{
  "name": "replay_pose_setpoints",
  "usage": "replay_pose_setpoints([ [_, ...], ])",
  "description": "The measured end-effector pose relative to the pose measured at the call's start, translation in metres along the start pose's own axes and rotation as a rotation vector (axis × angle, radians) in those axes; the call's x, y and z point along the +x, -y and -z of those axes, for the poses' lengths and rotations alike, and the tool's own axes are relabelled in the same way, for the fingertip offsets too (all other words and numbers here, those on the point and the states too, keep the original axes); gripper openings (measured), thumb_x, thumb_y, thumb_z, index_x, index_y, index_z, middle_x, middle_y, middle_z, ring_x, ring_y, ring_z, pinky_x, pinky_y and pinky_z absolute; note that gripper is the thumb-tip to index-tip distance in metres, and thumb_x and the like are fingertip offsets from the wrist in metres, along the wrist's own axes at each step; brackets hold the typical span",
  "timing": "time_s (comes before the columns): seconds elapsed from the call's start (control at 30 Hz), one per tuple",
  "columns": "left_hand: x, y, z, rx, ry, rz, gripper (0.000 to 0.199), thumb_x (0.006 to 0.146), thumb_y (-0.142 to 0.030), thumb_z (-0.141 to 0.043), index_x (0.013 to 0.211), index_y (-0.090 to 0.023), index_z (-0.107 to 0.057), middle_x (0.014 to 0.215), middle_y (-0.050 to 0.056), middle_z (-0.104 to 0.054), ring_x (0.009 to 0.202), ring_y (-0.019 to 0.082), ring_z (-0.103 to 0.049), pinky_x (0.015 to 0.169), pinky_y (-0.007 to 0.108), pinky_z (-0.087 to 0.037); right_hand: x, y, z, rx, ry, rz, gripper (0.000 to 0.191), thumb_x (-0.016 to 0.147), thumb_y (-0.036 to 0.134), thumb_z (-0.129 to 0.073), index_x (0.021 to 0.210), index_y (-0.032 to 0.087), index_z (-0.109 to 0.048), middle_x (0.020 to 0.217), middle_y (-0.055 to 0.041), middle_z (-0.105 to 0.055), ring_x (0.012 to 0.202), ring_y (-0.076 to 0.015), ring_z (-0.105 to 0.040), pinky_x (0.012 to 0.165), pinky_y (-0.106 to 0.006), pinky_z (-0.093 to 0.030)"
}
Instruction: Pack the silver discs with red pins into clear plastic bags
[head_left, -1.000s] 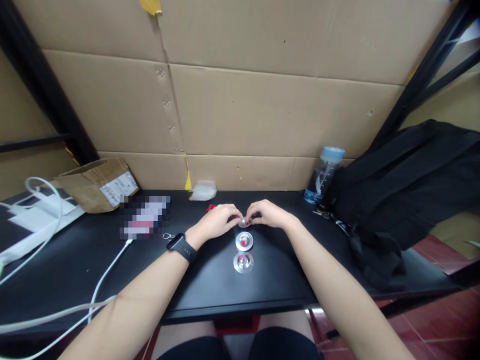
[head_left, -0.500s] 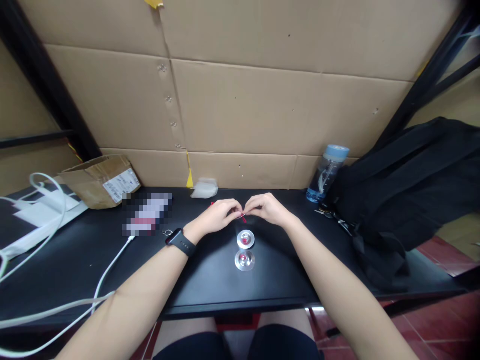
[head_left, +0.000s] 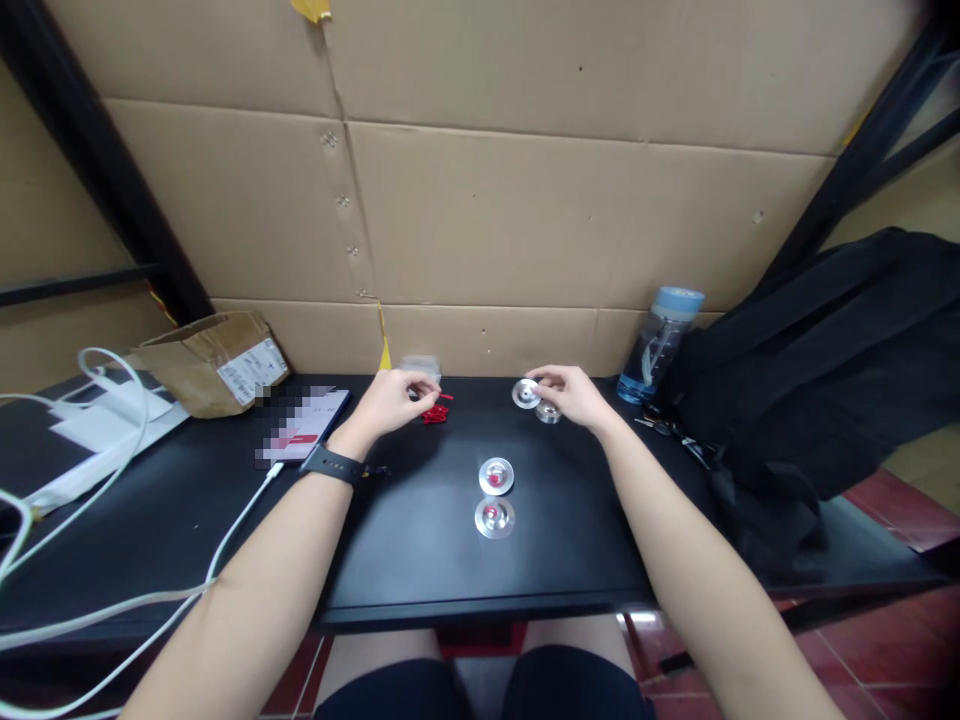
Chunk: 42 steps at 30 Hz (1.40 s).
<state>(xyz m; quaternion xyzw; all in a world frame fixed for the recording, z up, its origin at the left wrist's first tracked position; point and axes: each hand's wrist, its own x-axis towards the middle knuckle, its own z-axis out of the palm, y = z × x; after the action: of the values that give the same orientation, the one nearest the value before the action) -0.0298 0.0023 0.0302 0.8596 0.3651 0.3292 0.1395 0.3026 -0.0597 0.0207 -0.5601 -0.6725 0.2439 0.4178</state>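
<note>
My left hand [head_left: 397, 398] is closed in a pinch on a small red strip [head_left: 445, 396], whose end pokes out past the fingertips. Just below it on the black table lies a little heap of red strips [head_left: 434, 414]. Between thumb and fingers my right hand [head_left: 566, 392] grips a round silver metal disc [head_left: 524, 394], tilted so its face shows. Under that hand another silver round part [head_left: 550, 412] is partly covered by the fingers. Nearer to me, one silver disc with a red centre [head_left: 496, 477] lies behind a second one [head_left: 495, 518].
A clear plastic packet [head_left: 421, 370] rests against the cardboard wall behind my left hand. To the left are a phone [head_left: 304, 430] on a white cable and an open cardboard box [head_left: 214, 365]. A water bottle [head_left: 660, 345] and a black backpack [head_left: 817, 370] stand at right.
My hands, together at the middle before, have parted. The left moved left with a red strip; the right moved right and now shows a silver disc. The two near discs stay put.
</note>
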Motion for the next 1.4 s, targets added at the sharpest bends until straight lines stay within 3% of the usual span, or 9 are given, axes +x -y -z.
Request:
replay_pose_setpoints([
  [0.13,-0.001,0.017,0.007,-0.015,0.106,0.04,0.017,0.073,-0.025,-0.065,0.083,-0.019,-0.078,0.076,0.001,-0.078,0.072,0.018,-0.072,0.07,0.024,-0.054,0.004,-0.022,0.009,0.019,-0.089,-0.18,0.032,0.082,0.015,-0.064,0.113,0.012,-0.072,0.066,-0.0021,-0.07,0.053,-0.0134,-0.06,0.056,-0.024,-0.049],
  [0.27,-0.002,0.024,0.008,0.002,0.214,0.056,0.019,0.07,-0.02,-0.065,0.082,-0.02,-0.08,0.075,0.001,-0.078,0.07,0.017,-0.071,0.069,0.023,-0.052,0.007,-0.038,0.01,-0.032,-0.072,-0.295,0.022,0.083,0.012,-0.06,0.102,0.011,-0.073,0.064,-0.0016,-0.068,0.053,-0.0116,-0.058,0.055,-0.022,-0.048],
  [0.47,-0.003,0.032,0.002,0.023,0.311,0.063,0.019,0.068,-0.019,-0.067,0.082,-0.02,-0.08,0.078,0.002,-0.079,0.071,0.018,-0.073,0.07,0.024,-0.053,0.011,-0.052,0.008,-0.141,-0.052,-0.344,0.03,0.083,0.006,-0.056,0.11,0.011,-0.069,0.063,0.0002,-0.066,0.053,-0.0106,-0.057,0.053,-0.02,-0.044],
  [0.63,-0.004,0.032,-0.001,0.061,0.349,0.055,0.013,0.068,-0.017,-0.068,0.077,-0.02,-0.078,0.074,0.001,-0.078,0.066,0.017,-0.071,0.066,0.023,-0.052,0.011,-0.057,0.011,-0.28,-0.046,-0.319,0.028,0.083,0.008,-0.061,0.108,0.014,-0.072,0.07,-0.0017,-0.07,0.064,-0.0133,-0.063,0.063,-0.022,-0.047],
  [0.8,-0.002,0.017,0.002,0.076,0.347,0.022,0.013,0.072,-0.017,-0.066,0.079,-0.019,-0.077,0.077,0.001,-0.078,0.069,0.015,-0.071,0.067,0.021,-0.05,0.009,-0.054,0.013,-0.403,-0.048,-0.267,0.019,0.084,0.016,-0.063,0.096,0.021,-0.077,0.087,-0.0051,-0.076,0.082,-0.0176,-0.068,0.076,-0.025,-0.047],
  [0.97,-0.001,0.001,-0.006,0.186,0.357,0.005,0.013,0.071,-0.016,-0.068,0.08,-0.02,-0.076,0.073,-0.001,-0.075,0.064,0.013,-0.066,0.061,0.021,-0.044,0.006,-0.043,0.012,-0.48,0.019,-0.158,0.014,0.086,0.032,-0.068,0.09,0.023,-0.078,0.089,-0.0031,-0.077,0.082,-0.0181,-0.068,0.072,-0.025,-0.046],
  [1.2,-0.003,-0.006,-0.019,0.382,0.267,0.068,0.009,0.07,-0.015,-0.069,0.074,-0.023,-0.072,0.073,-0.001,-0.072,0.065,0.014,-0.062,0.053,0.024,-0.033,0.003,-0.038,0.012,-0.409,0.049,-0.127,0.011,0.084,0.019,-0.066,0.088,0.02,-0.077,0.089,-0.0029,-0.079,0.081,-0.016,-0.07,0.075,-0.023,-0.048],
  [1.4,-0.003,-0.007,-0.019,0.382,0.212,0.041,0.011,0.071,-0.012,-0.069,0.073,-0.022,-0.072,0.072,-0.001,-0.071,0.064,0.014,-0.06,0.054,0.024,-0.031,0.005,-0.042,0.011,-0.341,0.033,-0.127,0.011,0.08,0.022,-0.073,0.09,0.019,-0.077,0.091,-0.004,-0.079,0.08,-0.0164,-0.072,0.073,-0.023,-0.051],
])
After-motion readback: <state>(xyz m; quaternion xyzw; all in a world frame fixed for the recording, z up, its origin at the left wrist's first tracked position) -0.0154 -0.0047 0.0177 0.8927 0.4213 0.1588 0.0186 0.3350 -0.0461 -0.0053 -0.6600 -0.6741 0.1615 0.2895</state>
